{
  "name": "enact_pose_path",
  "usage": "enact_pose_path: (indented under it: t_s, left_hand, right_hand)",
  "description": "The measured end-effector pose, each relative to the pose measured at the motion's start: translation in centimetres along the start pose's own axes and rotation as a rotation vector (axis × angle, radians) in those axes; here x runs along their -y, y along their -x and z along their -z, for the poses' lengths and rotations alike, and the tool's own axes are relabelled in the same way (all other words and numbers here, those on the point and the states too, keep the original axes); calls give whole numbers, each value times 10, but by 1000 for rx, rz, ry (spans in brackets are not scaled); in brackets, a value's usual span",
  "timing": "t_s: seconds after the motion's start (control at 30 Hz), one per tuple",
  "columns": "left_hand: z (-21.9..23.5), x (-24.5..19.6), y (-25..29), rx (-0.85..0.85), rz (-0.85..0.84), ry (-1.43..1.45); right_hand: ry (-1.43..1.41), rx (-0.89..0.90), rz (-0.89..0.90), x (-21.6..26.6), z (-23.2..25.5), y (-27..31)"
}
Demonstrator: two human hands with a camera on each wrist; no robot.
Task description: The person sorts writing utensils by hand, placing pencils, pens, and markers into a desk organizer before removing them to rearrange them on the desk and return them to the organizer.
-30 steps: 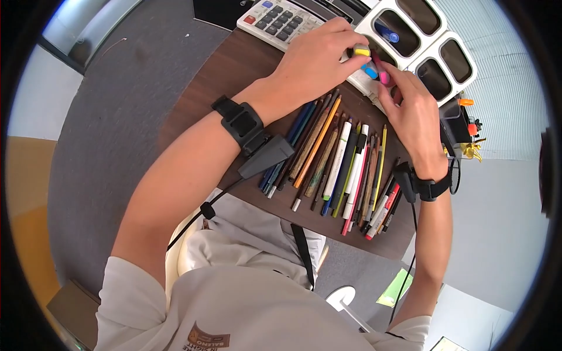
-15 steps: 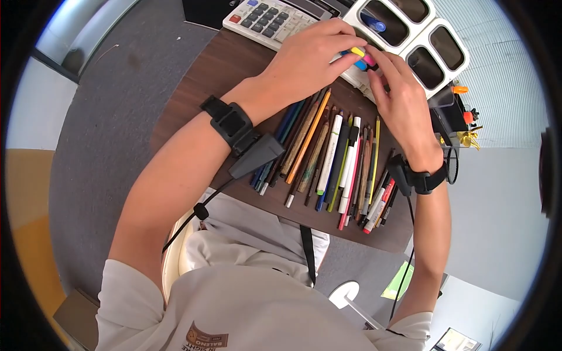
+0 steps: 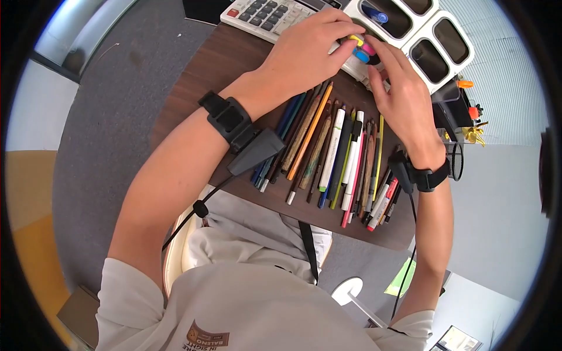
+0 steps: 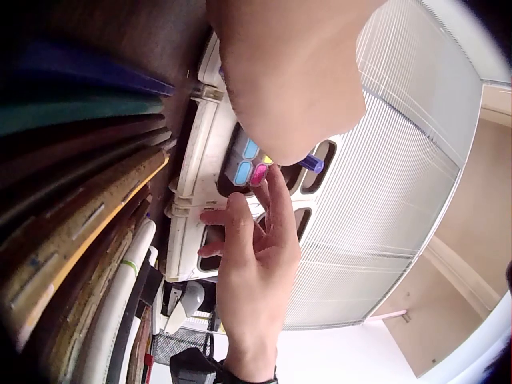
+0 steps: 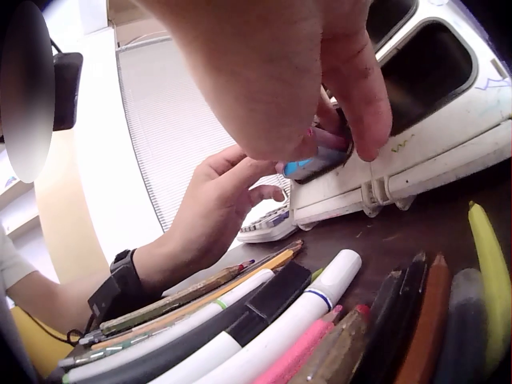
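Several highlighters stand bundled in a compartment of a white pen organizer [image 3: 408,40], their coloured ends up: yellow [image 3: 356,40], pink [image 3: 368,49] and blue [image 3: 361,56]. My left hand [image 3: 307,52] has its thumb and index finger on either side of the yellow highlighter's end. From the other side reaches my right hand [image 3: 405,96], index finger stretched to the pink end and thumb apart from it. In the left wrist view the blue end [image 4: 242,174] shows plainly, while my left hand hides part of the yellow one.
Colored pencils and markers [image 3: 331,155] lie side by side on the dark wooden table [image 3: 193,105]. A calculator [image 3: 263,17] sits beyond my left hand. One blue pen [image 3: 377,16] stands in another compartment. A black mesh holder [image 3: 454,161] is at the right.
The highlighters have gone from tilted and spread between my hands to upright and close together in the compartment. My right fingers have moved up around the pink end.
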State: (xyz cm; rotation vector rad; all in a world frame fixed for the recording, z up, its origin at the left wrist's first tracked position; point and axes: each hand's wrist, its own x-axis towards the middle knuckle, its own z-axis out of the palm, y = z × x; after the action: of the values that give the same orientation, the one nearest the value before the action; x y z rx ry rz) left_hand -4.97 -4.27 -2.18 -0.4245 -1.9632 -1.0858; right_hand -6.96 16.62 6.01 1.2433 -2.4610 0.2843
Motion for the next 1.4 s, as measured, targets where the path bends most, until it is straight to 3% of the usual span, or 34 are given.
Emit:
enact_pose_path:
  t_s: [0.07,0.23,0.33,0.43,0.5,0.57,0.67,0.73,0.77,0.83,0.97,1.17,1.27,1.4]
  left_hand:
    - [-1,2,-1,-10,-17,-14]
    - [-2,7,-3,-59,-94,-22]
    - [4,-3,-9,-13,-79,128]
    - [12,-17,-13,-56,-79,120]
    - [7,-9,-13,-63,-104,137]
    - [6,-6,-12,-61,-96,144]
    - [5,-5,-10,-64,-81,133]
    - [3,-1,-11,-102,-146,120]
    - [11,-21,-11,-22,78,132]
    - [11,-9,-10,-45,-55,41]
    - [16,-23,-10,27,42,1]
    - [10,-34,-13,132,99,69]
    - [19,-55,-21,251,64,21]
    - [52,-96,-16,545,-26,-83]
  right_hand:
    - [46,-11,44,-2,0,-1]
    - [-116,-34,-138,7,22,8]
    - [-160,-27,-297,7,41,34]
    - [-157,-19,-424,0,57,84]
    - [-146,105,-679,4,75,126]
    - [-201,100,-841,8,82,173]
    - [-319,-27,-934,24,77,234]
    - [-355,-54,-907,44,73,257]
    - [-368,-84,-885,54,68,264]
    - [-407,-131,-885,68,58,270]
    - [-175,-248,-679,73,43,265]
    - [-208,-394,-738,77,48,262]
    - [-220,-430,-728,77,48,269]
    - [-249,-469,-707,76,46,276]
